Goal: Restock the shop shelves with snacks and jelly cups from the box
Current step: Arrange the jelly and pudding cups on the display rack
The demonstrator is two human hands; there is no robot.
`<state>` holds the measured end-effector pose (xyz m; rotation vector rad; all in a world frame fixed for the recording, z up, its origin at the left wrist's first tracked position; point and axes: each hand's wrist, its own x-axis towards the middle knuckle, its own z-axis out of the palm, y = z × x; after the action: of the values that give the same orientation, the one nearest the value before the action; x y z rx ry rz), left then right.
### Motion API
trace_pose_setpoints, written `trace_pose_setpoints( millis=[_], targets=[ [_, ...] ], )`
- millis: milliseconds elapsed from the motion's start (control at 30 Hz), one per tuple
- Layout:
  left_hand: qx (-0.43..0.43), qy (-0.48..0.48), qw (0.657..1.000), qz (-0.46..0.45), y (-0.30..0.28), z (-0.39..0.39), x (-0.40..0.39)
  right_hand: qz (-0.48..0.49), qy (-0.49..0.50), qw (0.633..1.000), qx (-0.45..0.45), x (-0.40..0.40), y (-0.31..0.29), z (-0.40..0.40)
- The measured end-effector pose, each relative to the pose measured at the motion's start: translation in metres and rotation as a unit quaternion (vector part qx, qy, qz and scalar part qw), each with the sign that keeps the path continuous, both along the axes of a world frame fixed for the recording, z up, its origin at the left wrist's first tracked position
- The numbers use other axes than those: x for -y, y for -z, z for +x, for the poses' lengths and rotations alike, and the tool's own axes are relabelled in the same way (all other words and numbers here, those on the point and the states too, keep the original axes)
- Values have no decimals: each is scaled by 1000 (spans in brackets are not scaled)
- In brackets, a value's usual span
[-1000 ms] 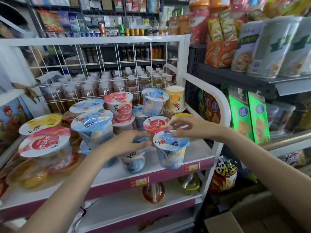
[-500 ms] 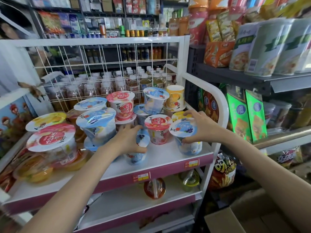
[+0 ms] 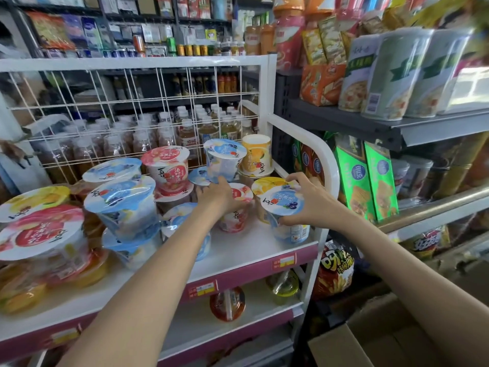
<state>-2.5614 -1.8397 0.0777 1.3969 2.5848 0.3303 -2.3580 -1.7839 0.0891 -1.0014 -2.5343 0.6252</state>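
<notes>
Several jelly cups with blue, red and yellow lids stand and lie stacked on the white top shelf (image 3: 254,247) of a wire rack. At the shelf's right end, next to the curved white rail, my right hand (image 3: 307,202) grips a blue-lid jelly cup (image 3: 284,205) by its rim; the cup stands upright on the shelf. Just left of it, my left hand (image 3: 219,198) lies over a red-lid jelly cup (image 3: 239,215), fingers curled around its top. Another blue-lid cup (image 3: 182,223) sits partly hidden under my left forearm. An open cardboard box (image 3: 341,348) is at the bottom right.
Behind the wire back panel (image 3: 137,102) stand rows of bottled drinks. A dark shelf unit (image 3: 370,128) on the right carries tall cup packs and green snack boxes. A chip bag (image 3: 336,268) hangs below. Jars stand on the lower rack shelf (image 3: 254,313).
My right hand carried the blue-lid cup to the shelf's right end and set it upright. My left hand left the other blue-lid cup and moved onto the red-lid cup.
</notes>
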Motion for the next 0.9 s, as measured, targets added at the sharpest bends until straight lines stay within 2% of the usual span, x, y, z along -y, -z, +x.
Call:
trace_pose_setpoints(
  millis=[100, 400, 900],
  targets=[
    [-3, -14, 1000, 12, 0, 0, -1, 13, 0, 1000, 3, 0, 0, 0],
    [-26, 29, 999, 12, 0, -5, 10, 18, -16, 1000, 7, 1, -9, -5],
    [0, 100, 995, 18, -4, 2, 24, -8, -7, 1000, -3, -1, -3, -1]
  ],
)
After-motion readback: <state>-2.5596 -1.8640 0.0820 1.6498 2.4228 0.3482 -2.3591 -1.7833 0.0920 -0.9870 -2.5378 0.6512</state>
